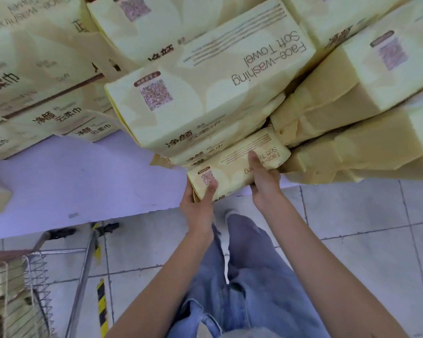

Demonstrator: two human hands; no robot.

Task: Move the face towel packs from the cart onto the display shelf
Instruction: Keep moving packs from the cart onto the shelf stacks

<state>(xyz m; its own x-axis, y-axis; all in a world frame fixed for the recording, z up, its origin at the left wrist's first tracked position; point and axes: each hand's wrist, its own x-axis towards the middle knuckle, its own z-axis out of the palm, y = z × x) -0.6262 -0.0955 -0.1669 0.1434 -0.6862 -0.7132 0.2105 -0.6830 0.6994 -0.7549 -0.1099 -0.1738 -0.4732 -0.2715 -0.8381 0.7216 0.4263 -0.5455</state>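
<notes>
The pale lilac display shelf (pixel 71 181) carries cream face towel packs (pixel 230 54) in stacks; a left stack (pixel 42 111) sits apart from the middle pile (pixel 200 103), bare shelf between them; a right pile (pixel 347 111) leans against the middle one; the lowest pack (pixel 232 167) lies at the front edge.

**Underfoot**

A pale tiled floor (pixel 364 264) is spreading out beneath the fingers (pixel 211 189), its dark grout lines running off to their right. Blue jeans (pixel 254 276) are hanging directly below them, with a light shoe (pixel 230 213) peeking out just under them. A black-and-yellow striped strip (pixel 102 308) is lying well down to their left.
</notes>
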